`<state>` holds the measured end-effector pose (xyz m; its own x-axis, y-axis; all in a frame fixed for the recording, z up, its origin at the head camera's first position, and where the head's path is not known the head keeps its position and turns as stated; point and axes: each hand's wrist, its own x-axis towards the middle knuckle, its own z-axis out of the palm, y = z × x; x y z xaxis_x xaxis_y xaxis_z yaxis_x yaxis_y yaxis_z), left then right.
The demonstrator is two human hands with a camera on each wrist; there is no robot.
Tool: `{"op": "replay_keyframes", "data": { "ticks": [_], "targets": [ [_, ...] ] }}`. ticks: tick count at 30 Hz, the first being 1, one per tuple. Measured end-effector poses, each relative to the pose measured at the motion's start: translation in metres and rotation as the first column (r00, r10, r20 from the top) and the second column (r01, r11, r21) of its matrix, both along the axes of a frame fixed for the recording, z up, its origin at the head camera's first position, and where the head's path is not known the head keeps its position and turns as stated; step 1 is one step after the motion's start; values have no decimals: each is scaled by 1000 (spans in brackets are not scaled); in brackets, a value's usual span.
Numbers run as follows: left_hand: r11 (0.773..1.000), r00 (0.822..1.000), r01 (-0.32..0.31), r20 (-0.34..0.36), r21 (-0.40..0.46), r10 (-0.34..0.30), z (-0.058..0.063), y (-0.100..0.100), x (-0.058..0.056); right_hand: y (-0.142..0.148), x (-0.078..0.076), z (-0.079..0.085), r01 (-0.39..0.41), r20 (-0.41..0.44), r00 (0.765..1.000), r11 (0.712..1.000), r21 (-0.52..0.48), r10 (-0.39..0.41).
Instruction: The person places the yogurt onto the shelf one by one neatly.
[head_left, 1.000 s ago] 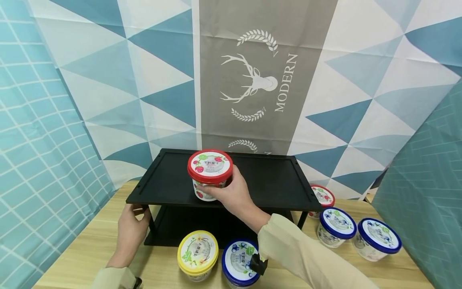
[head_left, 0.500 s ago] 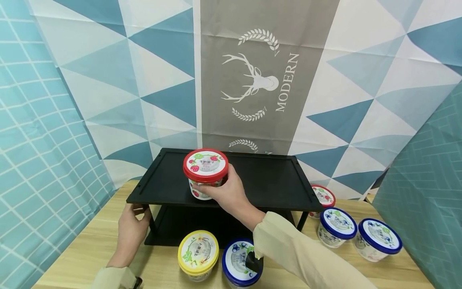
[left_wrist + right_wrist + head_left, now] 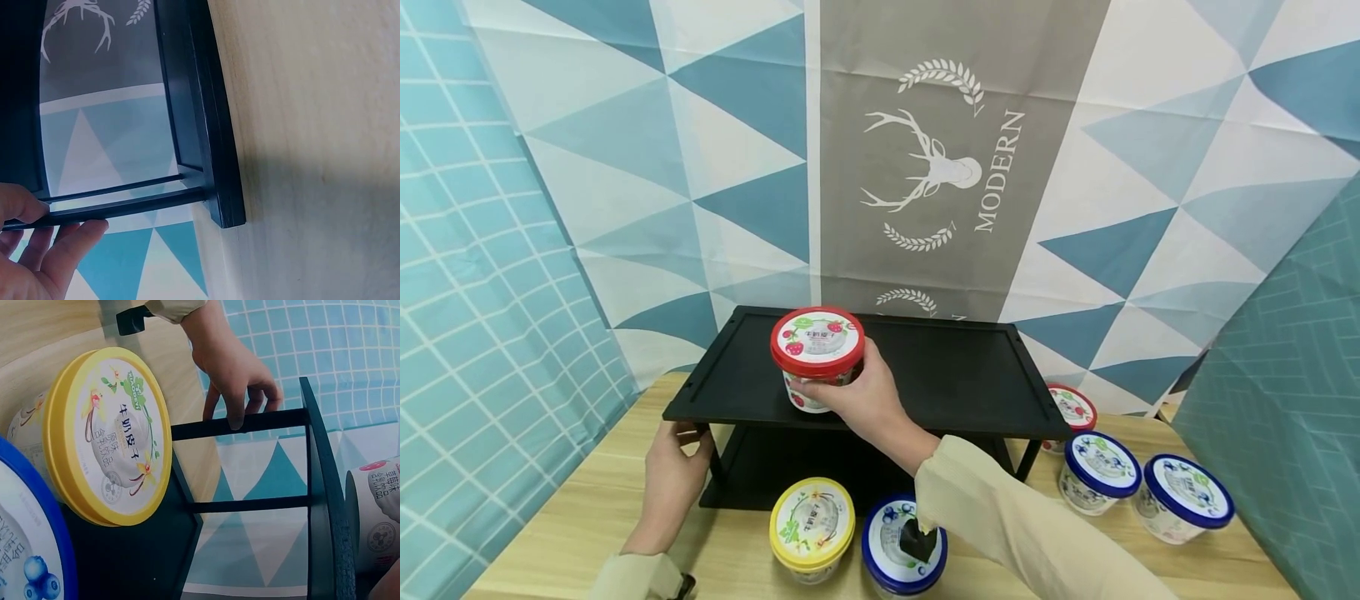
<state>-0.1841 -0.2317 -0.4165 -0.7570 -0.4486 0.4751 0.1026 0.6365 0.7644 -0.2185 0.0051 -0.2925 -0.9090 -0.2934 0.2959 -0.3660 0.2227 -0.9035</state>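
Note:
A black two-tier rack (image 3: 947, 367) stands on the wooden table. My left hand (image 3: 673, 483) holds its front left post (image 3: 144, 204) just below the top shelf, thumb and fingers on either side in the left wrist view. With my right hand (image 3: 872, 396) I grip a red-lidded tub (image 3: 817, 337) with strawberry pictures by its side. It is upright at the left front of the top shelf, its base close over the surface in the right wrist view. A yellow-lidded tub (image 3: 812, 525) and a blue-lidded tub (image 3: 883, 546) sit in front of the lower shelf.
To the rack's right are another red-lidded tub (image 3: 1071, 407), partly hidden by the rack, and two blue-lidded tubs, one nearer the rack (image 3: 1102, 462) and another farther right (image 3: 1189, 490). A patterned cloth wall (image 3: 940, 275) rises behind the rack.
My right hand has moved a little to the left along the top shelf with the red-lidded tub. My left hand stays on the post.

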Motion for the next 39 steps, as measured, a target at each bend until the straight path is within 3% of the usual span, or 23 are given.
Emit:
{"op": "replay_keyframes", "data": {
  "ticks": [39],
  "targets": [
    [1000,1000,7,20,16,-7,0,0,1,-26,-6,1,-23,47,999,1000,18,22]
  ]
}}
